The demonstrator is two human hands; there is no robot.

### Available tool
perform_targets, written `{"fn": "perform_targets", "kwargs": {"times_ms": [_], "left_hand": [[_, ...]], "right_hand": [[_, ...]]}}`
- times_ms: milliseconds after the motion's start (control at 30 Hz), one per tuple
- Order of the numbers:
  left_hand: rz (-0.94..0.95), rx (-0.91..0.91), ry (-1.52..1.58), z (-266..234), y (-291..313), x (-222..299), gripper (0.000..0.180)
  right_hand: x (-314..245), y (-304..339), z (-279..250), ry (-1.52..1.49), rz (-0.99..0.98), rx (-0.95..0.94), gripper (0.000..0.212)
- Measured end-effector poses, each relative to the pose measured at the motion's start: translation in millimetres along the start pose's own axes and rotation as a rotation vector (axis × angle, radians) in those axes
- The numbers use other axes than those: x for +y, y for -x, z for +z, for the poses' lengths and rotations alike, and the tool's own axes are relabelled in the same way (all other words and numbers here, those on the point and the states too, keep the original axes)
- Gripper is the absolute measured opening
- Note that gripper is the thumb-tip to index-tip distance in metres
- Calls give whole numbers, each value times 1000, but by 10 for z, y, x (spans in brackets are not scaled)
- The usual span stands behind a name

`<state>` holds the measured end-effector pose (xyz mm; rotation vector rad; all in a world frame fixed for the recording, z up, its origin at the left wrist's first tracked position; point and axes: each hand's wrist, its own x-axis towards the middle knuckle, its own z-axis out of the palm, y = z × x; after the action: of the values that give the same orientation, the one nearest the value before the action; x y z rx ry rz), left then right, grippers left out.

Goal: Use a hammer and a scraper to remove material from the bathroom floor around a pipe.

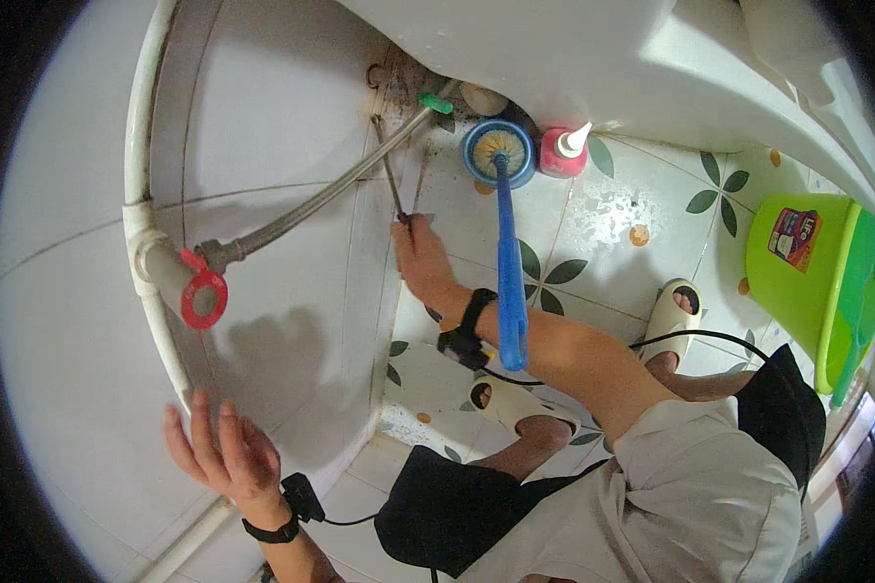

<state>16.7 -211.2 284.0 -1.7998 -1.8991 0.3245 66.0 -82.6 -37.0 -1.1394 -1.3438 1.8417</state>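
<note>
My right hand is closed around the lower end of a thin dark metal rod, whose upper end reaches the tiled wall behind a braided hose. That braided metal hose runs from a valve with a red round tag up to a green fitting near the corner. At the lower left, my left hand has its fingers apart, with fingertips beside or against the white pipe; contact is hard to tell. What kind of tool the rod is cannot be made out.
A blue-handled toilet brush stands in a blue holder, leaning over my right forearm. Beside it is a pink pump bottle. A white ceramic fixture overhangs the floor. To the right stands a lime-green bucket.
</note>
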Motion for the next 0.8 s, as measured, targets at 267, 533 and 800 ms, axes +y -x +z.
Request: {"fn": "perform_targets", "kwargs": {"times_ms": [267, 533, 800], "left_hand": [[-6, -183, -135, 117, -5, -102, 49], [-76, -277, 46, 16, -72, -143, 51], [-93, -231, 135, 38, -19, -158, 51]], "right_hand": [[204, -597, 6, -102, 207, 149, 32], [164, -698, 35, -155, 41, 129, 31], [-19, -714, -77, -84, -84, 143, 32]]}}
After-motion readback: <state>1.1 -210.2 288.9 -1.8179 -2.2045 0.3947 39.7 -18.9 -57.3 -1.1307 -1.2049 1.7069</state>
